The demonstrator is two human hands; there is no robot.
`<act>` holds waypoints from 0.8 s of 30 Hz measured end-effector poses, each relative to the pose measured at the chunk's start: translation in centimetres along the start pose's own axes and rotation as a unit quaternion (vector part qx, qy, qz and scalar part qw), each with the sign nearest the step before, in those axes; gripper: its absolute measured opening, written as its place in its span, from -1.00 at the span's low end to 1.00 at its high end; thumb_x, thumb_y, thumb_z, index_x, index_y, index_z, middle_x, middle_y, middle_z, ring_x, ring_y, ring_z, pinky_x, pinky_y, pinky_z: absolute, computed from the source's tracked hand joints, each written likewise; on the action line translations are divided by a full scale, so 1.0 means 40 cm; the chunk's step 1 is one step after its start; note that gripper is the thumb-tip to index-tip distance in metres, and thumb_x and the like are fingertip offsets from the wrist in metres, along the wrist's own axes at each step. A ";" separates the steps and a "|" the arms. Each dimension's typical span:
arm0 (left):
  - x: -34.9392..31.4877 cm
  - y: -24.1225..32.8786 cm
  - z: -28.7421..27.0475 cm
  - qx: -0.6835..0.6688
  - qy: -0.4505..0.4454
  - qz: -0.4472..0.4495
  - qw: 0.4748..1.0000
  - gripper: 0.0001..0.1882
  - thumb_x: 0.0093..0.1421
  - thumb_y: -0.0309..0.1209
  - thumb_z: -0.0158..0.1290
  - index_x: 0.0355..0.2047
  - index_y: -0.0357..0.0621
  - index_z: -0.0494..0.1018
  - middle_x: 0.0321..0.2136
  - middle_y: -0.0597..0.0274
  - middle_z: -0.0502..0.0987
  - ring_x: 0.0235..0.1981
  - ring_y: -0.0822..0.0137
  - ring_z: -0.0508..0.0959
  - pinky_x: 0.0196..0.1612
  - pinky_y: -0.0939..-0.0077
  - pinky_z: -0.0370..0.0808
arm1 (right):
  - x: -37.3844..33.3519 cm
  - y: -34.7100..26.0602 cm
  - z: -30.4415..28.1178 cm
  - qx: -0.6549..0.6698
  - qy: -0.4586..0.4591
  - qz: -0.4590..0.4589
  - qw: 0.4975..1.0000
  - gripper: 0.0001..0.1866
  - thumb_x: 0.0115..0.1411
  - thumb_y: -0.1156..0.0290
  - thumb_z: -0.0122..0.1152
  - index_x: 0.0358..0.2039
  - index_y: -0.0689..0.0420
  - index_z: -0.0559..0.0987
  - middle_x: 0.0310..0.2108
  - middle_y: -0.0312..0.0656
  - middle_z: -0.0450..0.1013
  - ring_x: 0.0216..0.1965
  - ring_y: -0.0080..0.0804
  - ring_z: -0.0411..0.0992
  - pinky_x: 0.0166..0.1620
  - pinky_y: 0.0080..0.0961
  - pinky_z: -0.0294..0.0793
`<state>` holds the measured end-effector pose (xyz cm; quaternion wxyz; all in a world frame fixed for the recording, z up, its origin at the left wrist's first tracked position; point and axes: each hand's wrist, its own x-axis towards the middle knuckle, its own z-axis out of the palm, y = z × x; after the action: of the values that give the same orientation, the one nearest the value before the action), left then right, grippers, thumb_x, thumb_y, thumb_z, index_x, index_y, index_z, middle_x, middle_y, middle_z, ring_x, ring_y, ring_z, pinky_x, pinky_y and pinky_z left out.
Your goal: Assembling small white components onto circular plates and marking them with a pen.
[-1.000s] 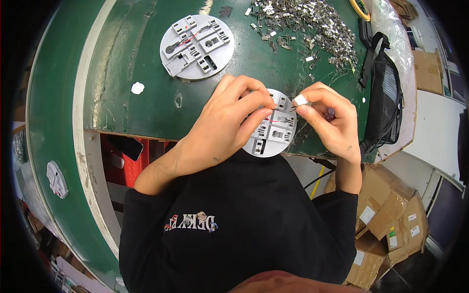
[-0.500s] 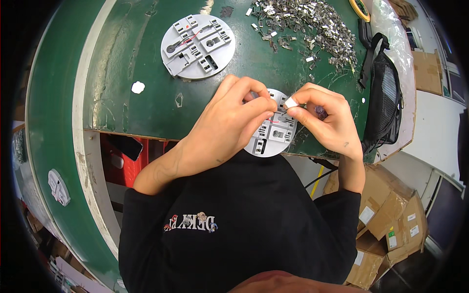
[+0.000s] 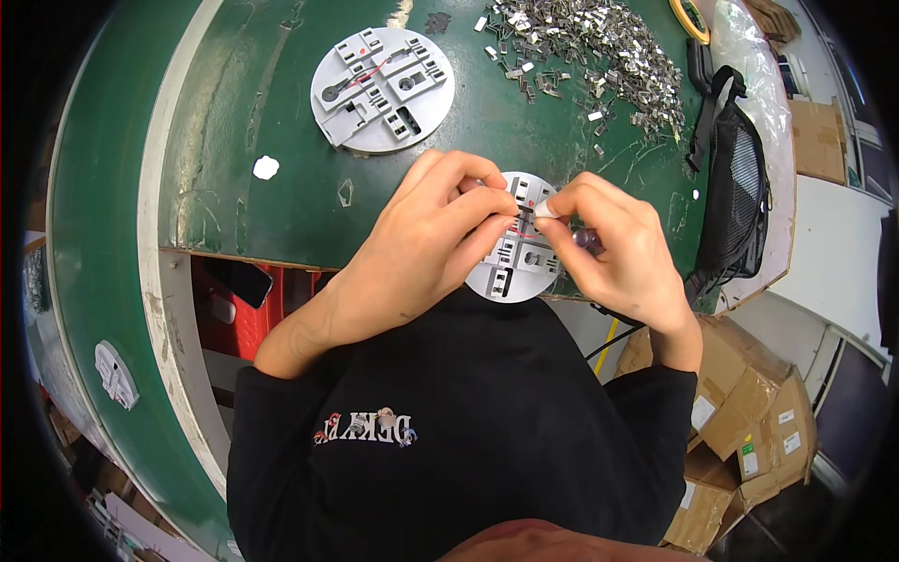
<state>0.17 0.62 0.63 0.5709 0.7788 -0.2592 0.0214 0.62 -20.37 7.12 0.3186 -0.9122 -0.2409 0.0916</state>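
Observation:
A round grey plastic disc (image 3: 510,286) with raised slots and a red wire (image 3: 530,236) lies at the table's near edge, partly covered by my hands. Over its left side, my left hand (image 3: 440,220) is closed, thumb and index finger pinched at the disc's middle; what they hold is hidden. My right hand (image 3: 613,248) is closed over the right side, fingertips down at the disc. A small white piece (image 3: 545,208) shows at its index fingertip; I cannot tell whether it is held or wrapped on. The rounded end of a dark translucent handle (image 3: 586,238) sticks out from its curled fingers.
A larger-looking grey disc (image 3: 431,103) with a red wire lies beyond my left hand. Small metal clips (image 3: 609,56) are heaped at the far right, near a black mesh bag (image 3: 735,201). A white scrap (image 3: 265,168) lies left. Another grey part (image 3: 115,375) rests on the left green surface.
My right hand has moved left and slightly down, bringing its fingertips to the disc's middle close to my left fingertips. My left hand has shifted only slightly.

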 end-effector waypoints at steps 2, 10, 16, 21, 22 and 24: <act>-0.001 0.000 -0.001 0.003 0.000 0.000 1.000 -0.82 0.09 -0.64 0.17 -0.28 -0.21 0.55 -0.15 0.24 0.47 -0.26 0.34 0.36 -0.22 0.57 0.36 | 0.000 -0.002 0.009 -0.016 0.001 -0.014 1.000 -0.88 0.05 0.69 0.26 -0.42 0.25 0.50 -0.45 -0.26 0.43 -0.59 -0.49 0.23 -0.52 -0.58 0.22; 0.001 -0.005 -0.005 0.024 -0.006 0.025 0.999 -0.81 0.06 -0.64 0.16 -0.30 -0.19 0.50 -0.19 0.22 0.42 -0.30 0.31 0.35 -0.22 0.53 0.40 | -0.002 -0.016 0.029 -0.107 0.011 -0.066 0.992 -0.82 0.00 0.72 0.25 -0.39 0.22 0.49 -0.44 -0.24 0.40 -0.61 -0.44 0.24 -0.54 -0.53 0.27; -0.001 -0.003 -0.009 0.020 -0.010 0.008 1.000 -0.82 0.07 -0.64 0.18 -0.29 -0.22 0.54 -0.17 0.25 0.47 -0.29 0.37 0.36 -0.25 0.59 0.37 | 0.000 -0.020 0.033 -0.124 0.003 -0.074 0.989 -0.81 -0.03 0.74 0.23 -0.40 0.22 0.48 -0.44 -0.23 0.39 -0.60 -0.43 0.25 -0.54 -0.53 0.27; -0.003 -0.009 -0.008 0.021 -0.010 0.014 1.000 -0.82 0.07 -0.63 0.18 -0.29 -0.22 0.54 -0.17 0.26 0.47 -0.30 0.37 0.36 -0.26 0.60 0.36 | 0.004 -0.030 0.041 -0.128 -0.015 -0.077 0.989 -0.80 -0.03 0.75 0.22 -0.40 0.23 0.47 -0.46 -0.22 0.36 -0.59 -0.41 0.25 -0.54 -0.53 0.27; -0.004 -0.011 -0.007 0.017 -0.009 0.015 1.000 -0.82 0.07 -0.63 0.18 -0.29 -0.22 0.54 -0.17 0.26 0.47 -0.30 0.37 0.36 -0.26 0.60 0.36 | 0.003 -0.032 0.046 -0.127 -0.015 -0.071 0.989 -0.80 -0.03 0.75 0.21 -0.39 0.23 0.47 -0.47 -0.22 0.36 -0.59 -0.40 0.25 -0.54 -0.52 0.27; -0.007 -0.014 -0.004 0.010 -0.005 0.016 1.000 -0.82 0.07 -0.63 0.19 -0.29 -0.22 0.54 -0.18 0.26 0.47 -0.31 0.37 0.36 -0.26 0.60 0.36 | 0.001 -0.036 0.056 -0.125 -0.015 -0.060 0.990 -0.80 -0.03 0.76 0.21 -0.39 0.23 0.47 -0.48 -0.22 0.34 -0.59 -0.39 0.24 -0.53 -0.51 0.27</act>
<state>0.22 0.99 0.09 0.5613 0.7802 -0.2746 0.0289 -0.63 -18.17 6.27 0.2031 -0.9274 -0.3093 0.0556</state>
